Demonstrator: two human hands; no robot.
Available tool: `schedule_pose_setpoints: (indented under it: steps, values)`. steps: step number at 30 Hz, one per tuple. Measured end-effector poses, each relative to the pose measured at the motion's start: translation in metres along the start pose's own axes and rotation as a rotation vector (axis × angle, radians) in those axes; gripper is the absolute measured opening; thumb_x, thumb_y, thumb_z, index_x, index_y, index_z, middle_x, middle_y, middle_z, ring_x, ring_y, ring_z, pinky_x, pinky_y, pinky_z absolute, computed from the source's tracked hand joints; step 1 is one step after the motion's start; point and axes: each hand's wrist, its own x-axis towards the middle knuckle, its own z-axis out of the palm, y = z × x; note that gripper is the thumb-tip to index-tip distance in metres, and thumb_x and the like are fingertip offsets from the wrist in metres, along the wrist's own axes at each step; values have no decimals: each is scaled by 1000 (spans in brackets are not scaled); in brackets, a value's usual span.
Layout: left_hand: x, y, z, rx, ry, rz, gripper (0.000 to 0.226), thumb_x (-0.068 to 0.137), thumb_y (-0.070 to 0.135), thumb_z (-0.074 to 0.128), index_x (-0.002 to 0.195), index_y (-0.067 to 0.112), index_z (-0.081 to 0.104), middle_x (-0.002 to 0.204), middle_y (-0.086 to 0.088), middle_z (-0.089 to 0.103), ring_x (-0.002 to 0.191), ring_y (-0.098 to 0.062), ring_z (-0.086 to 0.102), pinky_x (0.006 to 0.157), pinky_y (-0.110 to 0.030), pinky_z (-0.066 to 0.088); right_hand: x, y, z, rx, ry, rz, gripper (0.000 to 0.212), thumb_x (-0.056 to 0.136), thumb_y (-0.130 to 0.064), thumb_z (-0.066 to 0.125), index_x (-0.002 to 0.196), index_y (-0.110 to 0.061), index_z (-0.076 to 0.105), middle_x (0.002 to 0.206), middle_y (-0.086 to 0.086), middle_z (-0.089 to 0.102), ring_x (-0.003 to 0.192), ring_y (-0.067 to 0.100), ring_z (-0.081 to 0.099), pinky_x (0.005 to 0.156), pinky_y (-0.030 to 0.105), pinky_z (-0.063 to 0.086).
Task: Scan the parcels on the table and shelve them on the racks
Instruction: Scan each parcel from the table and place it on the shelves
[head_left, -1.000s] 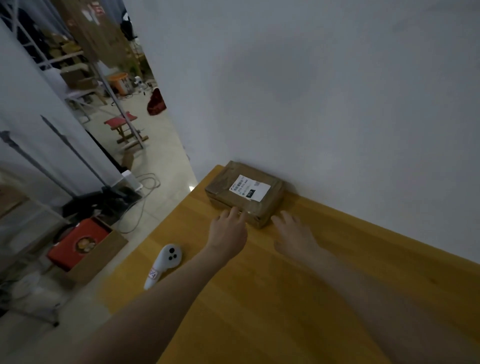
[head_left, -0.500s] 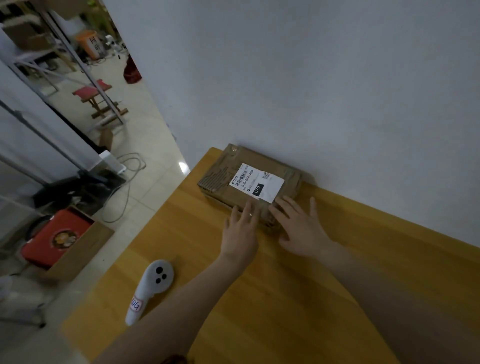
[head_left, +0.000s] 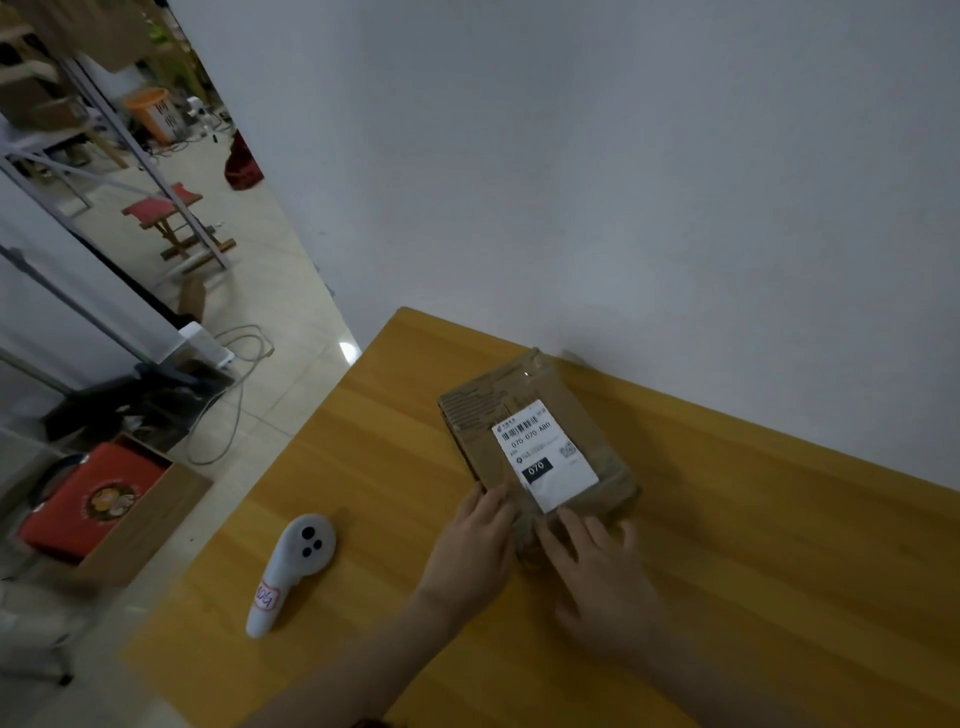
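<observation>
A brown cardboard parcel with a white shipping label lies on the wooden table, close to the white wall. My left hand grips its near left corner, fingers along the side. My right hand rests with straight, spread fingers on the parcel's near end. A white handheld scanner with a pink-edged tag lies on the table to the left of my left arm, untouched.
The table's left edge drops to a tiled floor. Down there stand an open cardboard box holding a red case, loose cables, a red stool and slanted metal rack poles. The wall backs the table.
The parcel has turned, its label now running lengthwise towards me, and it has slid nearer along the table. Both hands came back with it and the view dipped down.
</observation>
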Motion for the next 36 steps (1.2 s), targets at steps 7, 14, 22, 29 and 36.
schedule_pose_setpoints:
  steps: [7,14,22,29,36]
  values:
    - [-59,58,16,69,-172,133,43,99,43,26,120,20,55,141,2,47,136,-24,40,99,-33,50,-109,-18,-1,161,11,0,71,47,-43,71,114,-25,52,102,2,63,89,18,55,62,33,54]
    - [-74,74,19,259,-96,288,45,97,50,31,135,30,46,138,1,53,127,-26,53,93,-41,53,-154,36,-26,409,157,438,61,87,-52,40,142,-27,40,148,5,33,131,22,34,96,41,45]
    - [-66,87,27,12,-302,-91,85,97,62,24,148,14,-25,158,1,-20,137,-19,38,97,-31,44,-147,31,-31,1180,-19,779,66,82,-53,60,137,-30,31,142,-2,44,116,2,49,89,9,44]
    - [-75,100,6,-289,-310,-112,81,100,42,39,147,18,-23,136,-6,47,94,-10,55,78,-24,45,-158,11,-43,1410,85,933,68,93,-29,57,149,-32,20,142,-5,40,113,14,50,90,47,53]
    - [-79,127,-52,-502,-86,-13,77,97,35,51,152,32,-2,127,2,54,95,-6,62,79,-32,57,-178,-14,-105,1596,406,847,65,78,-36,66,127,-63,33,129,-20,49,114,11,55,87,42,55]
